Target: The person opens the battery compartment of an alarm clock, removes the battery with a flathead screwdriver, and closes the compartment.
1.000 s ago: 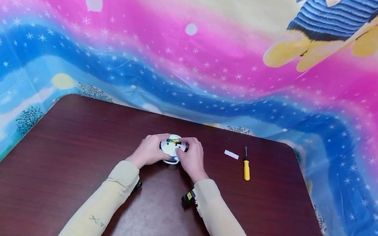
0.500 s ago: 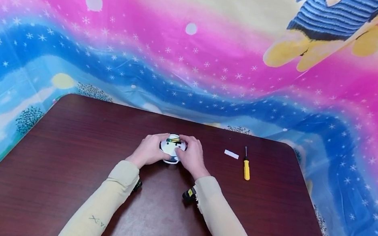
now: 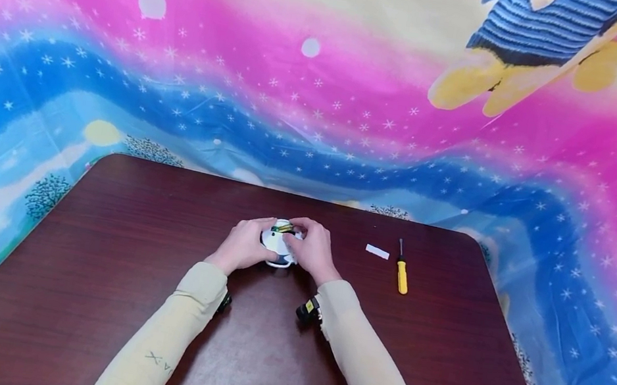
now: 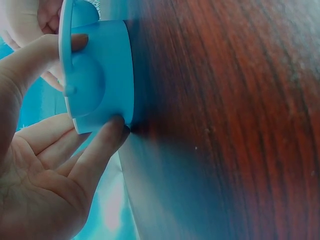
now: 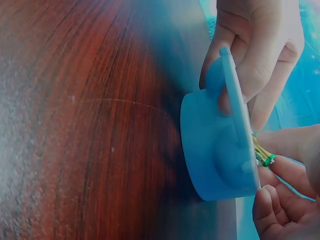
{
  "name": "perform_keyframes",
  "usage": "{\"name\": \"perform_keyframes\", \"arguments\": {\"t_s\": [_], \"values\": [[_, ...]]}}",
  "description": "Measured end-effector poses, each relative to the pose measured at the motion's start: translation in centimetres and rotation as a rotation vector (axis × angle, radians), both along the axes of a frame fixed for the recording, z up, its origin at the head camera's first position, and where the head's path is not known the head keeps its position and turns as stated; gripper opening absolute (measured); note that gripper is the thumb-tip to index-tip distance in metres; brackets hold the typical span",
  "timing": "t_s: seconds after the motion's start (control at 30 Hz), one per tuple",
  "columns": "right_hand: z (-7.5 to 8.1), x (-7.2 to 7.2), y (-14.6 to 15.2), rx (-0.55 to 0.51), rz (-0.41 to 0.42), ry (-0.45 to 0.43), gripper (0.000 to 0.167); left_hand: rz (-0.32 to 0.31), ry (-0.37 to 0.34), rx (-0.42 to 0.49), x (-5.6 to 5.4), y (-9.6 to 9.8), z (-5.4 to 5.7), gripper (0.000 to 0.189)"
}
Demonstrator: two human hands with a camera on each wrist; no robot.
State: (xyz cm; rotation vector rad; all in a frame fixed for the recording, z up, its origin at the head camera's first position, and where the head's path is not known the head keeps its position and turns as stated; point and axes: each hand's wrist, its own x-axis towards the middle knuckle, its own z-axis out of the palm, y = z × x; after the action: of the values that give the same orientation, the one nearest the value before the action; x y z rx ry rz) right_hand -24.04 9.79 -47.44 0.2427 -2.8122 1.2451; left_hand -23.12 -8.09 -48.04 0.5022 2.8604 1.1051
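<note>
A round white device [image 3: 275, 243] with an open battery compartment stands on the table; the wrist views tint it blue. My left hand [image 3: 245, 244] grips its left side, thumb near the front and fingers toward the back. At the compartment, my right hand [image 3: 313, 250] has its thumb and index finger around a green-and-gold battery [image 5: 263, 152]. One end of that battery sticks up out of the device's top face, between the fingers. The rest of the compartment is hidden behind the right hand. In the left wrist view, left fingers [image 4: 100, 150] press against the device's side wall [image 4: 117, 75].
Right of the hands lies a screwdriver [image 3: 402, 276] with a yellow handle, its tip toward the back. Beside it is a small flat white strip [image 3: 377, 251]. The dark wooden table [image 3: 125, 258] ends at a colourful printed cloth [image 3: 300, 85] behind.
The right thumb and fingers have moved left over the device, onto the battery, which now sits at a steeper tilt. The left hand keeps its hold.
</note>
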Motion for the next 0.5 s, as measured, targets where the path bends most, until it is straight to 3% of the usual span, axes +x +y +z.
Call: {"name": "perform_keyframes", "arguments": {"t_s": [0.5], "values": [[-0.72, -0.43, -0.35, -0.041, -0.034, 0.030, 0.019, 0.007, 0.010, 0.017, 0.20, -0.08, -0.13, 0.084]]}}
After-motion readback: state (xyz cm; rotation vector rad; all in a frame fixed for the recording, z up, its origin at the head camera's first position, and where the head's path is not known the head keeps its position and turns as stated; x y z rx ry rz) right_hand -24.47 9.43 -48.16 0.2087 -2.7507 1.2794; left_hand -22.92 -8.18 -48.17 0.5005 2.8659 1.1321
